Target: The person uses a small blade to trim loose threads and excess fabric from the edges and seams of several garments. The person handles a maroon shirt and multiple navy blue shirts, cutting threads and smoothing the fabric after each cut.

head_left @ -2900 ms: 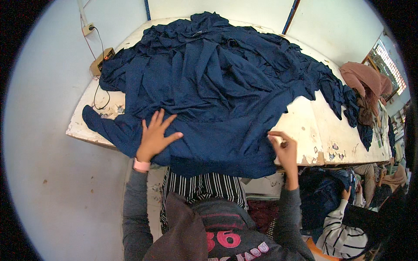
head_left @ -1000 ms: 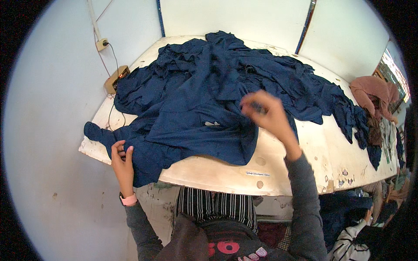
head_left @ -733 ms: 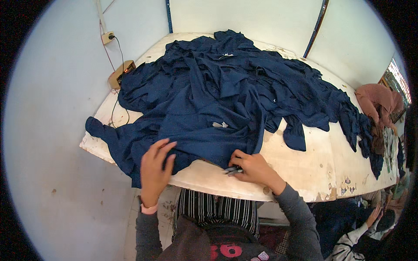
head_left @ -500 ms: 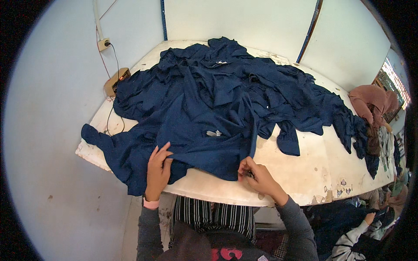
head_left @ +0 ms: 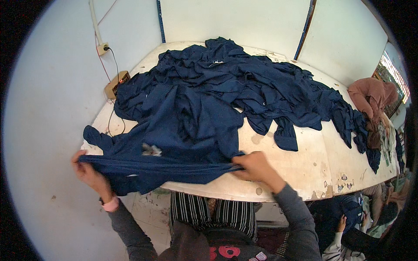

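Note:
A large heap of dark navy fabric [head_left: 187,117] spreads across the pale worktop [head_left: 296,169]. My left hand [head_left: 88,169] is closed on the left end of a taut band of that fabric along the front edge. My right hand [head_left: 254,165] grips the band's other end, with a small metal tool, apparently thread snips, mostly hidden in its fingers. A pale, blurred patch [head_left: 151,150] sits on the fabric between my hands.
A pale brown box [head_left: 115,85] with cables stands at the back left by a wall socket [head_left: 103,48]. At the right a person in brown [head_left: 368,93] leans over pale cloth. Below, another person's hand [head_left: 342,222] touches dark fabric.
My right hand rose over the heap, then came down to the front edge. My left hand has moved out leftward. The front fabric is now stretched sideways between them.

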Action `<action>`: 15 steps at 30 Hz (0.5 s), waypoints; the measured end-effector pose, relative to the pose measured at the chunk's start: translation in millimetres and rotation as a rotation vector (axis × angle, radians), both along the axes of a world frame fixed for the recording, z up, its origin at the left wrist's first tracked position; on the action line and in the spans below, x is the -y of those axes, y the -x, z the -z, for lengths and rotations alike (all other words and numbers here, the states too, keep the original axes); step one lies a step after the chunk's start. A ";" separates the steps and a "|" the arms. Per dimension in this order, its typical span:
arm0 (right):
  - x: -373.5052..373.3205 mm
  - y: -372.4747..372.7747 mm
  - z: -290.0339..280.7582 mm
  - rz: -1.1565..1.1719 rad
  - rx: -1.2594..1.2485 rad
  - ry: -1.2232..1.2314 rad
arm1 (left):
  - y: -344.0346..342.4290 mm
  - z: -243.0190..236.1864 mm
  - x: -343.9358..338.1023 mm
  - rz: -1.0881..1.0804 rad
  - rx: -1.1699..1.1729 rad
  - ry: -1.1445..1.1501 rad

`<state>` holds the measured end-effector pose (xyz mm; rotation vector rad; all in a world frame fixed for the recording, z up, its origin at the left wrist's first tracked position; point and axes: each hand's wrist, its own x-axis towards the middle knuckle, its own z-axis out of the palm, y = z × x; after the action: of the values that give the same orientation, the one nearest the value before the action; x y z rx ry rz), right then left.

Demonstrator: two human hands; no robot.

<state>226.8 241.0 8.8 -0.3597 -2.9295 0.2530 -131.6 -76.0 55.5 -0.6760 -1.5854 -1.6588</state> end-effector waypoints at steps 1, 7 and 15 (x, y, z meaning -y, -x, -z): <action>-11.4 -17.0 -8.2 0.026 -0.051 0.082 | 21.6 -7.1 17.5 -0.038 -0.008 0.017; -58.9 -179.0 -75.7 0.424 -0.617 0.458 | 81.8 -63.9 34.7 0.057 0.032 0.155; -77.6 -218.5 -78.2 0.678 -0.512 0.504 | 82.3 -6.5 -69.8 0.510 0.293 0.857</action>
<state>445.4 318.6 87.1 -1.1252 -2.0649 0.8250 -213.9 -6.1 62.0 -1.4075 -2.5257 -1.3918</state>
